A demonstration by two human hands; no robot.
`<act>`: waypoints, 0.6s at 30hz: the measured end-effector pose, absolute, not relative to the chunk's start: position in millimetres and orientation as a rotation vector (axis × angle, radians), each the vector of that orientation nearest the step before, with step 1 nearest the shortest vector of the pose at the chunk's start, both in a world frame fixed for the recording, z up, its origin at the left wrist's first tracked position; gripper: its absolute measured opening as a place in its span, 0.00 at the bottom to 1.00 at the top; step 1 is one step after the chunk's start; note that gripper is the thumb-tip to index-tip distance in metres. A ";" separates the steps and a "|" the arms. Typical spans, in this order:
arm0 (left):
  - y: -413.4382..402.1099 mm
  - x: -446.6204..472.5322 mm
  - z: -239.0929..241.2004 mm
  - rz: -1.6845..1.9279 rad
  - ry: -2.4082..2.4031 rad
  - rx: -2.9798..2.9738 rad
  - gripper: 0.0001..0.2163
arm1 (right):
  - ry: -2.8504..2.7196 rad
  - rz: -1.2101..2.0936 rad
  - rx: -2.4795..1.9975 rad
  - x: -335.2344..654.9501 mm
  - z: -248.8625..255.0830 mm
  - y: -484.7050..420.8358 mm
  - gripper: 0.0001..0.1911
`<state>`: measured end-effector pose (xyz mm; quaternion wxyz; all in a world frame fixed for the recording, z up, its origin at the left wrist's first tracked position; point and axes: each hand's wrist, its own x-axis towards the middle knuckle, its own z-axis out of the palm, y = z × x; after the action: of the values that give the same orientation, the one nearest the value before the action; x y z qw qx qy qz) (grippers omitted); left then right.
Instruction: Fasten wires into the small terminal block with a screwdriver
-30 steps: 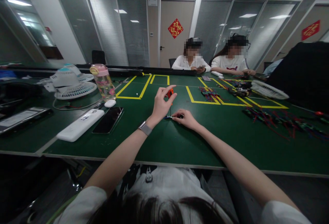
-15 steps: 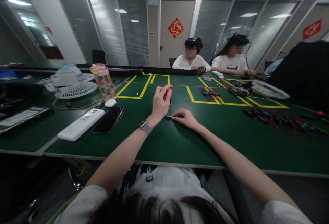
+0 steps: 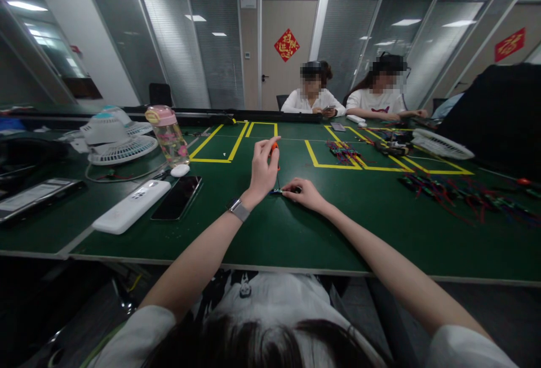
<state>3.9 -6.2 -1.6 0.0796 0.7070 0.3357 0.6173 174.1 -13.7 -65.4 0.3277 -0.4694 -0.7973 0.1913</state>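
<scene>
Upright in my left hand (image 3: 265, 166) is a screwdriver (image 3: 274, 146) with an orange handle, my fingers closed round it. Its thin shaft points down to a small circuit board (image 3: 276, 191) on the green table. My right hand (image 3: 305, 194) rests on the table to the right and pinches the near end of that board between thumb and fingertips. The screwdriver's tip meets the board or ends just above it; the detail is too small to tell.
Left of my arm lie a black phone (image 3: 177, 198), a white power bank (image 3: 132, 207) and a pink-lidded bottle (image 3: 168, 136). White fans (image 3: 122, 148) stand farther left. Wired boards (image 3: 343, 153) lie ahead right, with a bigger wired pile (image 3: 469, 196) at right. Two people sit across the table.
My left fingers have shifted slightly on the screwdriver handle, the index finger now reaching farther out. My right hand and the board stay put. The whole view has drifted a little.
</scene>
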 end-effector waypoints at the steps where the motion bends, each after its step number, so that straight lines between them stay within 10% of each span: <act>1: -5.8 3.5 -1.2 1.845 0.986 2.129 0.14 | -2.089 0.499 -1.230 174.0 -65.5 -13.6 0.10; 18: -10.2 4.2 2.5 1.797 0.889 2.248 0.14 | -2.072 0.503 -1.231 173.8 -67.3 -12.6 0.09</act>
<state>4.2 -10.2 2.5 0.0647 0.7448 0.2945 0.5953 173.8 -12.6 -67.3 0.3335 -0.4714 -0.7934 0.1928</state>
